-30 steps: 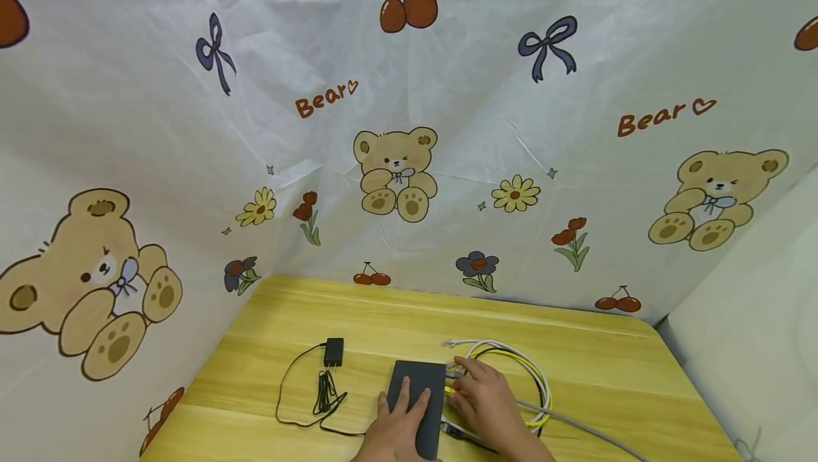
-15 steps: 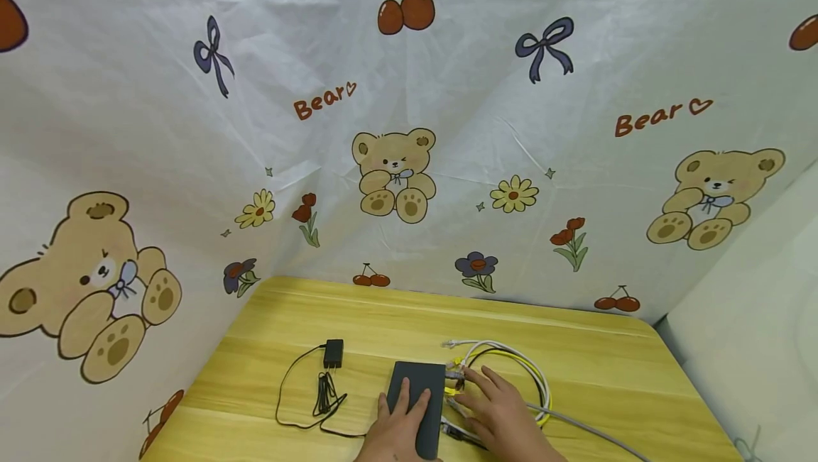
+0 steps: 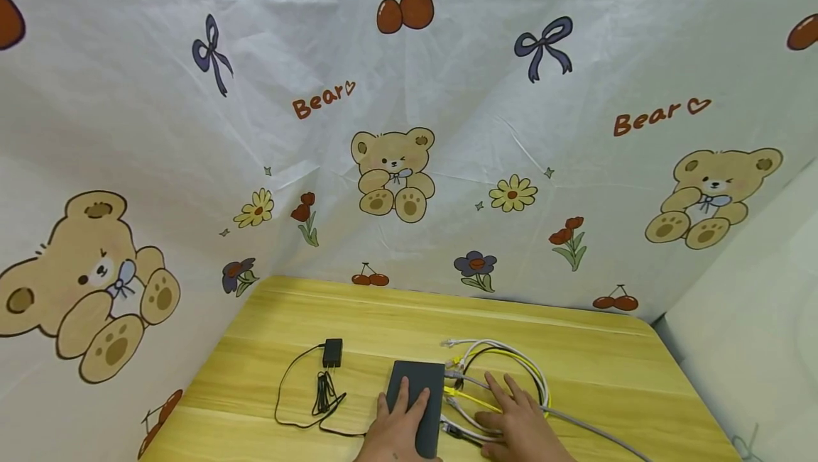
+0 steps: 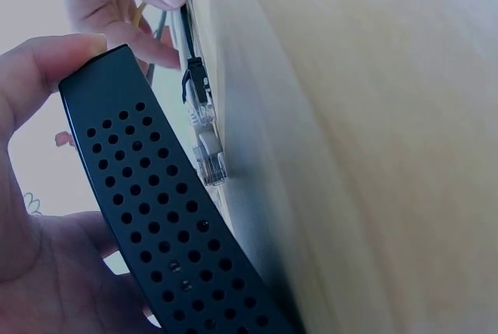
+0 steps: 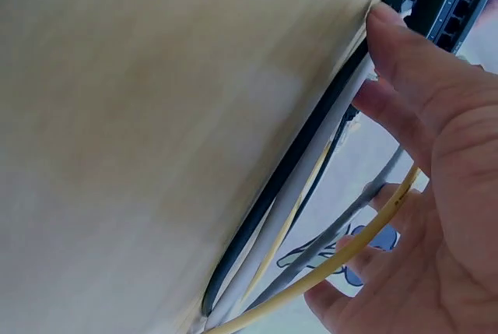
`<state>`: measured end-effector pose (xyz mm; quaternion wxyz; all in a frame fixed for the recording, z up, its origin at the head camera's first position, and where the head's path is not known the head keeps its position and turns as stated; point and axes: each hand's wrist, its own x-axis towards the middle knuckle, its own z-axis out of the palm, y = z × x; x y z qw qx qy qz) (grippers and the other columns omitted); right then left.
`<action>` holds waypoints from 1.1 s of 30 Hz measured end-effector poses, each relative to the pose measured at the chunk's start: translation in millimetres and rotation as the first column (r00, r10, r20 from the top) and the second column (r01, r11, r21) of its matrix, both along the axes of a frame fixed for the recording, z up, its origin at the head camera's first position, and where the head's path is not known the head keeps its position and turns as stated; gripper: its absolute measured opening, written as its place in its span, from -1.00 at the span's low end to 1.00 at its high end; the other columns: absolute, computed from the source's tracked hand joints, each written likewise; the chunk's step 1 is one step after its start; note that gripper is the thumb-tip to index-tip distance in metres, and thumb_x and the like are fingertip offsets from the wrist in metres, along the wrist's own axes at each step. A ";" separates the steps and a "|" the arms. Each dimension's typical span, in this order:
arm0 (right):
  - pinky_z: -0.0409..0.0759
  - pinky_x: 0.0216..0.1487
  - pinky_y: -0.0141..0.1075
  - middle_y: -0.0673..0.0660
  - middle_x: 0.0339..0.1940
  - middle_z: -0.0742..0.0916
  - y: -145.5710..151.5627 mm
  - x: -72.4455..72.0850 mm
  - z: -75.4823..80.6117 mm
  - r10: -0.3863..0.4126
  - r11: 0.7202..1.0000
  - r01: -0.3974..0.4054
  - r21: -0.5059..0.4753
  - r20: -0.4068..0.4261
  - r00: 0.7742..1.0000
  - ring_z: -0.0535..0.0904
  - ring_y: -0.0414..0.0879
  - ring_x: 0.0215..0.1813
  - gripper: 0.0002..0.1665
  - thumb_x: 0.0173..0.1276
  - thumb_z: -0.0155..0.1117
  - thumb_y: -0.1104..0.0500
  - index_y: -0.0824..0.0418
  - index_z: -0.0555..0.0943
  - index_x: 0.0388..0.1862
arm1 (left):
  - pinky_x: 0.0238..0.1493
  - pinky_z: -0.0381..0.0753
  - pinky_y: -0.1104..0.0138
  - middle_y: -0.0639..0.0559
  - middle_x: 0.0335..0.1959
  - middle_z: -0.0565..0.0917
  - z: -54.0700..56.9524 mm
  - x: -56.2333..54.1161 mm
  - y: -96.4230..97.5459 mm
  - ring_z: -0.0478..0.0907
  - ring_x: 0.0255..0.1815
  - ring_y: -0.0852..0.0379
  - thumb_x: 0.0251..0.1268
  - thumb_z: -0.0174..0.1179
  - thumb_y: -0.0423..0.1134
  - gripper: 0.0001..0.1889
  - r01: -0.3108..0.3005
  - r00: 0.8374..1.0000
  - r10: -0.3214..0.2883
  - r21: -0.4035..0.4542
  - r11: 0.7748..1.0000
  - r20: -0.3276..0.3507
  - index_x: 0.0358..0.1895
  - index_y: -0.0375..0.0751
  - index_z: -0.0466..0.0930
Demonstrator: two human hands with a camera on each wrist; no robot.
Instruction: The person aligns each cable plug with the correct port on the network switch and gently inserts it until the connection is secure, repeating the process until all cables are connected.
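Note:
A flat black network switch [image 3: 418, 377] lies on the wooden table. My left hand [image 3: 397, 425] holds it, fingers spread over the top; in the left wrist view the thumb [image 4: 47, 69] bends over a corner above the perforated side. A grey network cable [image 3: 473, 380] and a yellow network cable [image 3: 476, 398] run to its right, port-lined side. White network cables and a black plug [image 3: 452, 431] lie close by. My right hand [image 3: 520, 423] hovers over the cables, fingers spread; in the right wrist view its thumb reaches the black cable [image 5: 311, 131] beside a white one [image 5: 296, 186].
A black power adapter [image 3: 332, 353] with a bundled cord [image 3: 326, 394] lies to the left, its lead running to the switch. Looped cables [image 3: 540, 370] curve behind my right hand. A bear-print curtain [image 3: 396, 57] hangs along the table's back and left edges.
My right hand has moved away from the grey plug at the switch, to the right and toward me, its fingers spreading. The left hand stays on the switch.

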<state>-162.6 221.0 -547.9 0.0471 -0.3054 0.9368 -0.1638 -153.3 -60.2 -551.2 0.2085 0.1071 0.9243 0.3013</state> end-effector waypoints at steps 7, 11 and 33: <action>0.28 0.08 0.56 0.39 0.51 0.34 -4.7 0.8 0.4 -0.011 1.000 0.010 -0.013 -0.014 1.000 0.16 0.61 0.42 -0.53 0.16 0.37 -0.36 -0.17 0.78 -0.07 | -0.12 0.40 -0.49 -0.25 0.60 0.01 0.9 0.8 -1.3 -0.03 0.41 -0.74 -0.11 0.41 0.43 0.09 -0.001 1.000 0.002 0.025 1.000 -0.009 0.56 0.15 0.20; 0.28 0.11 0.55 0.36 0.52 0.35 -15.7 0.7 1.3 -0.032 0.999 0.032 -0.017 -0.044 0.998 0.15 0.58 0.45 -0.53 0.19 0.32 -0.39 -0.19 0.78 -0.09 | -0.11 0.39 -0.50 -0.24 0.60 0.01 0.0 0.8 -0.8 -0.03 0.42 -0.73 -0.14 0.42 0.44 0.10 -0.015 1.000 0.015 0.022 1.000 -0.008 0.55 0.16 0.22; 0.37 0.12 0.47 0.33 0.51 0.37 -57.2 -4.1 3.7 -0.051 0.998 0.057 0.034 -0.155 0.987 0.17 0.54 0.47 -0.83 0.16 0.49 -0.15 -0.19 0.80 -0.29 | -0.03 0.36 -0.50 -0.23 0.60 0.03 -2.7 0.1 1.2 -0.03 0.42 -0.73 -0.12 0.46 0.38 0.06 -0.013 1.000 0.014 0.029 1.000 -0.019 0.54 0.18 0.24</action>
